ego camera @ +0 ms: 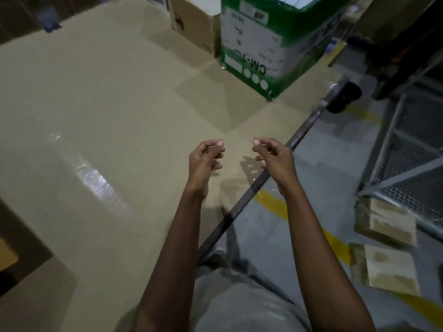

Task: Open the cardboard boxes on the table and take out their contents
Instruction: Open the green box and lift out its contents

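A green and white cardboard box (268, 41) printed "CM-1" stands at the far right of the table (100, 111), which is covered in brown cardboard. A plain brown box (191, 22) stands just left of it, touching or nearly so. My left hand (206, 159) and my right hand (273, 156) hover side by side over the table's right edge, well short of the green box. Their fingers hang loosely curled, thumbs toward each other, and hold nothing.
A dark metal rail (287, 149) runs along the table's right edge. Beyond it lies grey floor with a yellow line (335, 243), flat cardboard pieces (388, 224) and a wire-mesh cage (412, 168). Clear tape (93, 178) glints on the table. A brown box corner (14, 248) sits at left.
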Action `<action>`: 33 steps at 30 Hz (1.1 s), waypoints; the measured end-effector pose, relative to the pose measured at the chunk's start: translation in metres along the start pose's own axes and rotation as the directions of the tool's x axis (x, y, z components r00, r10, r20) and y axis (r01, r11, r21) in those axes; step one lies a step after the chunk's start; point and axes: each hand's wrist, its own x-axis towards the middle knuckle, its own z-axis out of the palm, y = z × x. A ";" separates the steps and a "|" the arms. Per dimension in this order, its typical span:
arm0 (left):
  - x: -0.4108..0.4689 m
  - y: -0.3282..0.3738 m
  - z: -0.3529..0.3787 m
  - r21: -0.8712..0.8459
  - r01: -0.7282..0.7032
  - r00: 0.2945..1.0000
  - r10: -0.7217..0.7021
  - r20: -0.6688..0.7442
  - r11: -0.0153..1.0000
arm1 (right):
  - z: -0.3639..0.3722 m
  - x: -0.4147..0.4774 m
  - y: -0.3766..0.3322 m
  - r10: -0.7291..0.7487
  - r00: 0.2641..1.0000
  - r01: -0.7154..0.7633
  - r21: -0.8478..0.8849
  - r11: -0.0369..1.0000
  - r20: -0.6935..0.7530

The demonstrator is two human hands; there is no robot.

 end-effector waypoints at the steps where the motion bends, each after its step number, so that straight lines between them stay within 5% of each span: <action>1: 0.013 0.003 0.011 -0.007 0.006 1.000 -0.006 0.009 1.000 | -0.007 0.014 -0.003 -0.010 1.000 0.011 0.014 1.000 -0.028; 11: 0.092 0.007 0.157 0.042 -0.075 0.996 0.073 0.055 0.996 | -0.085 0.150 -0.022 -0.058 0.998 0.059 0.050 0.997 -0.007; 20: 0.147 0.020 0.285 0.143 -0.202 0.957 0.226 -0.180 0.969 | -0.188 0.278 -0.060 -0.112 0.993 0.111 0.061 0.992 0.022; 26: 0.178 0.063 0.343 0.224 -0.315 0.824 0.383 -0.417 0.922 | -0.217 0.327 -0.079 -0.163 0.987 0.161 0.092 0.983 0.014; 29: 0.199 0.086 0.356 0.168 -0.340 0.772 0.377 -0.512 0.925 | -0.218 0.344 -0.089 -0.193 0.979 0.188 0.083 0.979 0.058; 33: 0.219 0.097 0.357 0.098 -0.246 0.788 0.258 -0.559 0.964 | -0.211 0.350 -0.102 -0.223 0.959 0.206 0.110 0.972 0.177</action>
